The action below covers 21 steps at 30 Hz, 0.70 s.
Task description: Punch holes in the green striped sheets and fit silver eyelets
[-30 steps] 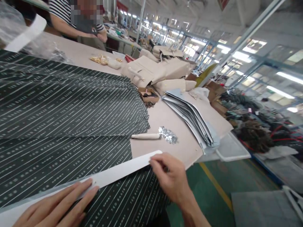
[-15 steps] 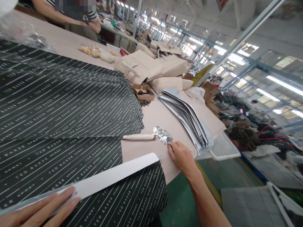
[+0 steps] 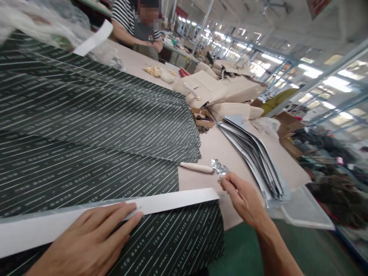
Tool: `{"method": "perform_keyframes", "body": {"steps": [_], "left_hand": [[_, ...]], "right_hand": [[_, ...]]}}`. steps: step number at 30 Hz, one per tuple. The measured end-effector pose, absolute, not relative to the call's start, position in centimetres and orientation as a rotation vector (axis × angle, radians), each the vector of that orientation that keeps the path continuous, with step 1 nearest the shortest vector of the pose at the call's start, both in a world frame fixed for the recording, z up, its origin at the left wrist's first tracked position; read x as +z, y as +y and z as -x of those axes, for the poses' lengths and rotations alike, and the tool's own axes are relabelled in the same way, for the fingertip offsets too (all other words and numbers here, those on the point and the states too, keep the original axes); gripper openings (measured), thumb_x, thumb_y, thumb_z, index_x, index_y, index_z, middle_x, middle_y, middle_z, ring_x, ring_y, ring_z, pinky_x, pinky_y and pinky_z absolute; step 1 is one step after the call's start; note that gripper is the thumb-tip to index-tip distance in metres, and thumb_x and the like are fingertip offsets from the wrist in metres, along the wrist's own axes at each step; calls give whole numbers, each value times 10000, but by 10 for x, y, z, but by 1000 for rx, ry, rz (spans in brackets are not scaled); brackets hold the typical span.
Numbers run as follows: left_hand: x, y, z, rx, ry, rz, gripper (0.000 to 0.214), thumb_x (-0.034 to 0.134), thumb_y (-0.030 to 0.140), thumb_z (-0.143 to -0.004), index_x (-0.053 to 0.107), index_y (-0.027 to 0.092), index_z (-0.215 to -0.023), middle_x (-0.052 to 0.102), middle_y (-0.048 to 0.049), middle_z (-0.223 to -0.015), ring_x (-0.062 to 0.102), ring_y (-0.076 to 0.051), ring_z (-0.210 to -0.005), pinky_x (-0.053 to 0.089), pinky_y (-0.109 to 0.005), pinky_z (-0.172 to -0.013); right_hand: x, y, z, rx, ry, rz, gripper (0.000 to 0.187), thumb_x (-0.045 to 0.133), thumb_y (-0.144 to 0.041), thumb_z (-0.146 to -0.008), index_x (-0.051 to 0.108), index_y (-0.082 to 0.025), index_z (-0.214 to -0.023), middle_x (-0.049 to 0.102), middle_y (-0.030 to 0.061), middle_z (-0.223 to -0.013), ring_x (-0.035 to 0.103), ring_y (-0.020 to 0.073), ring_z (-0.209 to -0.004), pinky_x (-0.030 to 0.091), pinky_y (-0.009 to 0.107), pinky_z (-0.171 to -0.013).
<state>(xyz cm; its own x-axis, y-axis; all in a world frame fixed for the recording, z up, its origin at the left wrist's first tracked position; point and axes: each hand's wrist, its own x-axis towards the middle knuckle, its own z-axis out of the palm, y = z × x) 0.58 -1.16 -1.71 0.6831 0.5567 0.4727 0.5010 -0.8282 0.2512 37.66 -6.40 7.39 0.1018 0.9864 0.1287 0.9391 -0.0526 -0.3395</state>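
Strip, long and white, already lies straight over the dark TED BAKER-printed fabric, its far end close to the fabric's right edge, so I judge the laying-out of this piece as done. My left hand rests palm down across it, fingers stretched out and slightly parted, flat on the surface rather than pinching. My right hand is at the near edge of the silver discs, thumb and forefinger drawn close; whether a disc sits between them I cannot tell. No disc shows on the strip beyond my left fingertips, though a tiny mark beside them is too small to read, so this part seems unfinished to me. Plenty remains loose: the discs lie heaped, the cream rod lies untouched just beside them, and grey-edged panels stand stacked farther right
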Motion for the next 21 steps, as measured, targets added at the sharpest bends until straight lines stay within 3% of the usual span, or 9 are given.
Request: {"method": "perform_keyframes", "body": {"steps": [3, 6, 11, 16, 21], "left_hand": [[5, -11, -7, 707, 812, -2822, 394, 355, 126, -1008, 633, 249, -1258, 662, 6, -1254, 572, -197, -1147, 386, -361, -1005], [11, -11, -6, 625, 792, -2796, 349, 365, 166, -1030, 605, 202, -1281, 631, -36, -1281, 546, -222, -1181, 411, -387, -1002], [9, -13, -4, 594, 798, -2751, 292, 411, 184, -1027, 596, 186, -1253, 614, -44, -1263, 522, -241, -1200, 439, -416, -1001], [7, -14, -3, 555, 794, -2743, 290, 433, 203, -1023, 582, 175, -1270, 605, -61, -1256, 524, -253, -1186, 468, -433, -974], [6, -14, -3, 546, 791, -2760, 298, 469, 206, -1008, 580, 163, -1281, 608, -73, -1256, 527, -266, -1182, 485, -441, -942]], "right_hand": [[88, -43, -331, 417, -2110, 1855, 287, 399, -277, -1046, 559, -221, -814, 621, -9, -719, 592, 156, -656, 433, 269, -614], [87, -21, -288, 510, -2401, 1663, 267, 387, -221, -1046, 549, -218, -833, 606, -8, -736, 575, 154, -663, 433, 279, -638], [73, 6, -238, 504, -2822, 1357, 195, 426, -74, -950, 554, -192, -862, 606, 20, -779, 558, 166, -711, 409, 288, -663], [67, 18, -223, 396, -3016, 1337, 187, 468, -19, -837, 548, -187, -837, 608, 25, -761, 499, 159, -626, 306, 308, -582], [71, 26, -219, 480, -3100, 1279, 173, 469, -35, -871, 556, -183, -848, 621, 21, -759, 501, 151, -599, 283, 315, -564]]}}
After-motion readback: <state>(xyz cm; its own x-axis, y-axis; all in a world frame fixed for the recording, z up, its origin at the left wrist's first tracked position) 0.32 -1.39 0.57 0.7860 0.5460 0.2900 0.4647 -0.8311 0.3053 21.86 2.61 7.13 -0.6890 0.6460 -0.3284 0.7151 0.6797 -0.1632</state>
